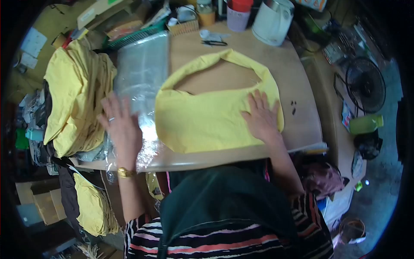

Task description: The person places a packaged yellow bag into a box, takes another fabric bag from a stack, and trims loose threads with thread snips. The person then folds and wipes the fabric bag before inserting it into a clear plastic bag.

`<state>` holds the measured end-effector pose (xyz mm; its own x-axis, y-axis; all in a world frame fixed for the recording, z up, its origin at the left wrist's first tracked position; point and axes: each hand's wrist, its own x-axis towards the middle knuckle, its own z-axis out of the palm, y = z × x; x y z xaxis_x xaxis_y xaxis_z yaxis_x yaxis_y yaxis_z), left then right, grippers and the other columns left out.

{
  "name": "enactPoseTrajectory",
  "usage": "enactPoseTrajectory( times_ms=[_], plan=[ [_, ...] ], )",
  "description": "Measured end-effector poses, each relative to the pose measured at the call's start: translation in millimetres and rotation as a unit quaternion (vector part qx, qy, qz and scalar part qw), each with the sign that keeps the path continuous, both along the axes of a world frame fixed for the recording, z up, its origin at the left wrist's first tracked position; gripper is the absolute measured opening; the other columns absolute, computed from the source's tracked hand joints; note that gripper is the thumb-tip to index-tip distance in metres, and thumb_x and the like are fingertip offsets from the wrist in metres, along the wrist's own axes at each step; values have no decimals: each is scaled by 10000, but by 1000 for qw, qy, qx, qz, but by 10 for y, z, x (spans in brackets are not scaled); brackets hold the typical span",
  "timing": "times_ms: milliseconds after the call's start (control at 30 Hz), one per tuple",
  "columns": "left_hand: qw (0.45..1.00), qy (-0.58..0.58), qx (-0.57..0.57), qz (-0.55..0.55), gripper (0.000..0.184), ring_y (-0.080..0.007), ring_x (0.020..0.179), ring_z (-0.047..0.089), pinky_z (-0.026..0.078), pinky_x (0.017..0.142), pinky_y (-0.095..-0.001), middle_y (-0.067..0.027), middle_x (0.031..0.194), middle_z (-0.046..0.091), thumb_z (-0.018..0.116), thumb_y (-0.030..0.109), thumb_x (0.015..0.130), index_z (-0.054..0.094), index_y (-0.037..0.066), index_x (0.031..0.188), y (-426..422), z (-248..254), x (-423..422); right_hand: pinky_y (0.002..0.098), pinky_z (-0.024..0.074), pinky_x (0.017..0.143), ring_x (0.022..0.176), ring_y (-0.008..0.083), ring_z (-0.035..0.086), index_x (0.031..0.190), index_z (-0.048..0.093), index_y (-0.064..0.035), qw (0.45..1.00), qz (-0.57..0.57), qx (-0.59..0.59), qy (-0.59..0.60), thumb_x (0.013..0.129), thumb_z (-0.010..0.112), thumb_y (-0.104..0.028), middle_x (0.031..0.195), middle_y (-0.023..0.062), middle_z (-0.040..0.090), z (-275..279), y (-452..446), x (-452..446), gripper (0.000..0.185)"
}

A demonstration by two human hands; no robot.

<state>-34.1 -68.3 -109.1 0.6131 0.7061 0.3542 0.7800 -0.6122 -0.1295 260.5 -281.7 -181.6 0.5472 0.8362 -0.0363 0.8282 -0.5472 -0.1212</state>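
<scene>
A yellow cloth shoulder bag (207, 116) lies flat on the table, its wide strap looped toward the far side. My right hand (262, 116) rests on the bag's right part with fingers spread. Over the clear plastic bags (142, 82) to the left is my left hand (123, 125), fingers apart and nothing in it; whether it touches the plastic I cannot tell. Just beyond its fingertips stands a tall pile of folded yellow cloth bags (79, 99).
At the back are a white electric kettle (272, 23), a purple cup (238, 19), small black thread snips (214, 43) and a wicker basket (184, 28). Small dark bits (294, 108) lie on the right. A fan (365, 84) and a green bottle (365, 124) stand farther right.
</scene>
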Motion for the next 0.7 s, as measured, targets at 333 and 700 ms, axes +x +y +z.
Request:
enactPoseTrajectory(
  times_ms=[333,700],
  plan=[
    [929,24,-261,-260,1010,-412,1450,129,18,1121,-648,-200,1576,154,476,737,807,225,58,1511,-733,-781,693,573,225,1105,1360,297,365,1183,588,-157,981,-82,102,-146,901,567,-321,1461,90,409,16,-551,831,326],
    [899,76,-274,-333,331,-299,980,529,388,894,-481,-106,1014,547,651,76,636,582,99,958,-416,-288,115,417,383,838,874,302,507,780,471,-64,947,277,88,136,654,633,-65,819,93,490,355,-794,309,205]
  ],
)
